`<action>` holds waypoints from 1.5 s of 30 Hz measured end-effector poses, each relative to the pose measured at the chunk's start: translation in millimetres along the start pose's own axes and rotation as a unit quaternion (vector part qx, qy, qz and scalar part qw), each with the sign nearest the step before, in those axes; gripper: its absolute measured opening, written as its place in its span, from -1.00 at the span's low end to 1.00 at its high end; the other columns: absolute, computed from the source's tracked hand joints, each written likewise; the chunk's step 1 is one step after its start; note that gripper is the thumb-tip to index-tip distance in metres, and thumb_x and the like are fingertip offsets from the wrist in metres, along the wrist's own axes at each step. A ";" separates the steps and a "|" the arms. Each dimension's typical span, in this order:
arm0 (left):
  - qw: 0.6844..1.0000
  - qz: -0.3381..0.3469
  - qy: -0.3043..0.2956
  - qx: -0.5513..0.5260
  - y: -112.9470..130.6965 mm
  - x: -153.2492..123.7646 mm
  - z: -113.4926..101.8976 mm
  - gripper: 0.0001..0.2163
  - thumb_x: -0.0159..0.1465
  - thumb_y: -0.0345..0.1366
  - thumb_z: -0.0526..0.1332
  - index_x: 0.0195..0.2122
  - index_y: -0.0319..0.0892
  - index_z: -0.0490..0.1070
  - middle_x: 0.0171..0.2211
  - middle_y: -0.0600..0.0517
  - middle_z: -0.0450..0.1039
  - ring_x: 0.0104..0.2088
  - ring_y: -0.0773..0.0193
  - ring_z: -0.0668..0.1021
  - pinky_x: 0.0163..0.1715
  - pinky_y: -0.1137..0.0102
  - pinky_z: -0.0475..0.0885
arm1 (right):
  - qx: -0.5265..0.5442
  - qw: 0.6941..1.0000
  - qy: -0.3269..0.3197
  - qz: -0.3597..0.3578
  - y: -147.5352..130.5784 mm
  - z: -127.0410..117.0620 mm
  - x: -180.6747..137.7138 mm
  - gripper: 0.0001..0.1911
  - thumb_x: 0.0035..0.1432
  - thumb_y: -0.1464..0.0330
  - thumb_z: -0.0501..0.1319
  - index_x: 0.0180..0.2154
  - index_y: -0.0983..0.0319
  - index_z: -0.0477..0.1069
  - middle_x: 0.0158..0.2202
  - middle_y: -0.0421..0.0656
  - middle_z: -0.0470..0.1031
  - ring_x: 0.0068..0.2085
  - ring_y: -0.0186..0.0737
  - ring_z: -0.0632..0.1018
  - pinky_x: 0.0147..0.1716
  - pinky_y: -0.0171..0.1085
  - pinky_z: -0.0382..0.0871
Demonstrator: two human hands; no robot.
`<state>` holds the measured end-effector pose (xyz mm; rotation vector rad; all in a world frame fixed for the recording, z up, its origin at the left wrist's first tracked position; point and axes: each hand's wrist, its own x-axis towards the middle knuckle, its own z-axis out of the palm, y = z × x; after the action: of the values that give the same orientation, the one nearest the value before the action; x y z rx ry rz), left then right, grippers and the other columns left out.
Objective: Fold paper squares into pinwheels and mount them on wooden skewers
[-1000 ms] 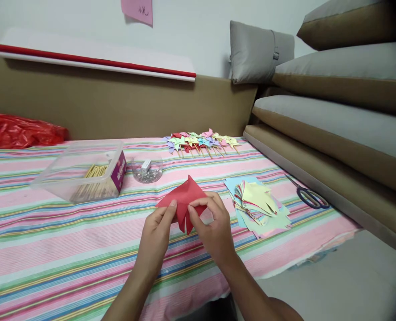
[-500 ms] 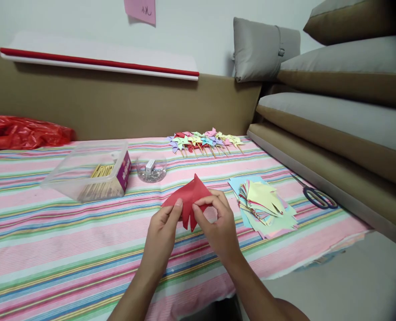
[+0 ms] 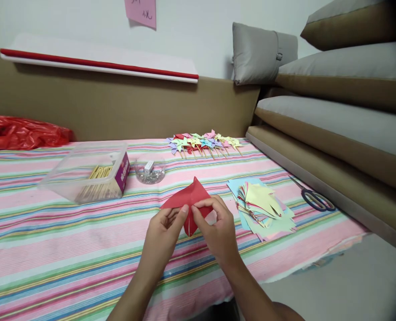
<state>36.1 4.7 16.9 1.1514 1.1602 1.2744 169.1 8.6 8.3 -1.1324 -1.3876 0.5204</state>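
A square of red paper with slits cut in from its corners is held up over the striped cloth, one point facing away from me. My left hand pinches it near the middle, thumb on top and fingers curled beneath. From the other side my right hand pinches the paper close to the centre, its thumb and index fingertip almost meeting the left thumb. The near corner hangs down below the thumbs, split by a cut. What lies under the paper is hidden.
Cut coloured papers lie to the right, with scissors beyond. Finished paper pinwheels rest at the back. A round clear dish of small metal pieces stands beside a plastic box of wooden sticks. Stacked cushions line the right.
My left thumb has slid inward toward the paper's centre. The two near flaps, spread apart before, now lie close together. The view has shifted slightly.
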 end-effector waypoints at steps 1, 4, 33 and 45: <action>1.000 0.000 0.000 0.000 -0.2 0.4 0.5 -0.72 0.17 -0.05 0.38 -0.41 -0.19 0.49 -0.46 0.07 0.50 -0.35 0.23 0.51 -0.34 0.45 0.41 | 0.000 1.000 0.001 0.000 0.0 0.1 0.1 -0.94 0.18 0.43 0.27 -0.36 0.16 0.47 -0.34 -0.22 0.47 -0.23 -0.18 0.50 -0.18 -0.19 0.37; 1.000 -0.001 0.011 0.006 -1.4 1.4 1.3 -0.71 0.15 -0.07 0.39 -0.44 -0.20 0.47 -0.48 0.08 0.48 -0.41 0.28 0.49 -0.41 0.47 0.39 | 0.003 1.000 0.002 0.004 -0.9 0.7 0.3 -0.94 0.17 0.43 0.28 -0.37 0.17 0.47 -0.35 -0.21 0.46 -0.23 -0.19 0.50 -0.19 -0.20 0.37; 0.994 -0.006 0.052 -0.092 -4.4 6.5 -8.7 -0.75 0.19 -0.14 0.40 -0.32 -0.21 0.45 -0.40 0.07 0.50 -0.34 0.28 0.50 -0.33 0.45 0.40 | -0.143 0.966 -0.121 -0.177 3.9 -23.9 0.2 -0.73 0.19 0.50 0.17 -0.13 0.08 0.47 0.29 -0.06 0.07 0.33 0.07 0.18 0.20 0.09 0.23; 0.997 0.000 0.047 -0.068 -2.1 4.5 -6.5 -0.77 0.16 -0.13 0.41 -0.38 -0.19 0.48 -0.45 0.08 0.53 -0.42 0.29 0.50 -0.37 0.45 0.38 | -0.061 0.992 -0.090 -0.060 -1.9 -11.9 -3.8 -0.91 0.26 0.30 0.25 -0.28 0.07 0.56 0.17 -0.06 0.29 0.26 0.05 0.28 0.15 0.09 0.28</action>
<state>29.7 9.1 14.4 1.0015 1.1230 1.3986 178.9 0.8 10.3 -1.1134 -1.6517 0.4642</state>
